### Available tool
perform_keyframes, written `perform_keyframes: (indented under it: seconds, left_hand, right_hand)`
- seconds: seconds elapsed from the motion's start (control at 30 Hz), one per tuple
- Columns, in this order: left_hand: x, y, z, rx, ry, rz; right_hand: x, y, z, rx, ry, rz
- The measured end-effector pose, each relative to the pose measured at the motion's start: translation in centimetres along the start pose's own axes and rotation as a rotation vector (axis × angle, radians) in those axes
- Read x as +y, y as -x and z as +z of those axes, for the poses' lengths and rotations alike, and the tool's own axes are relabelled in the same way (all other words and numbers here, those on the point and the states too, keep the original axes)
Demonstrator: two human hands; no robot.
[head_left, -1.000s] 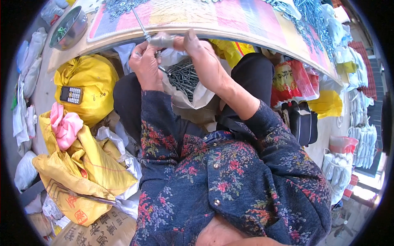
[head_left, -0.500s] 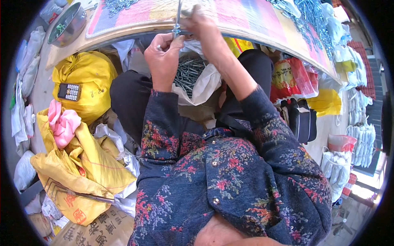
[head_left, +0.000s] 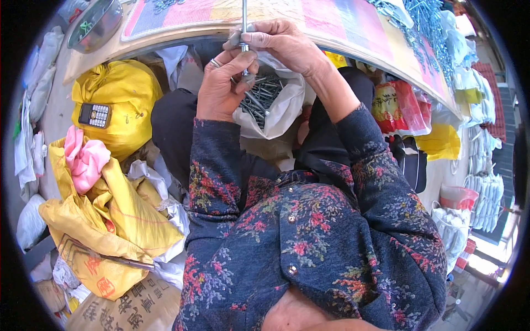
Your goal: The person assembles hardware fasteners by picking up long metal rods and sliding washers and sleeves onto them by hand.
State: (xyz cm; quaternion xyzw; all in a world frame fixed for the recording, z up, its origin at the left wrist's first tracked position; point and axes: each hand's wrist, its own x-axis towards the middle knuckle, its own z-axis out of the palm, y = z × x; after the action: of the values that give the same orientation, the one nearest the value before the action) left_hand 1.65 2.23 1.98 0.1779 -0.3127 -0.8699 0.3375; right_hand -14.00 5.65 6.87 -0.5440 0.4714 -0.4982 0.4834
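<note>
Just in front of the table's near edge, both of my hands are closed on a thin silver metal rod [head_left: 244,16] that stands upright. My left hand [head_left: 218,91] grips its lower end, where a thicker fitting shows between thumb and fingers. My right hand [head_left: 290,47] pinches the rod a little higher with thumb and fingertips. Below the hands, a white bag [head_left: 287,105] lies open between my legs, filled with many dark metal screws or bolts [head_left: 270,88]. One brighter metal piece [head_left: 254,102] slants under my left hand; whether it is held cannot be made out.
A striped mat [head_left: 193,16] covers the wooden table, with heaps of metal hardware [head_left: 417,33] at the right. A metal bowl [head_left: 96,33] stands at the left. Beside my left leg are a yellow sack [head_left: 132,88] with a keypad phone [head_left: 95,115] and a pink cloth [head_left: 85,160].
My right hand, blurred above the rod before, has come down and now pinches it next to my left hand. The left hand has shifted slightly downward and stays on the rod.
</note>
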Motion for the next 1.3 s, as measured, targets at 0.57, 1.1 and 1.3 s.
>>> perform_keyframes:
  seconds: [0.57, 1.1, 1.3]
  left_hand:
    - [1.6, 0.0, -1.8, 0.179, -0.162, 0.167]
    - [-2.5, -2.8, 1.9, -0.055, -0.154, 0.025]
    - [-3.4, -1.3, 3.9, -0.182, -0.381, -0.179]
  right_hand:
    - [3.3, 3.1, -0.9, 0.243, 0.462, -0.015]
    - [3.2, 3.3, -0.3, 0.36, 0.636, -0.243]
    - [0.3, 3.7, -7.0, 0.565, 0.191, 0.024]
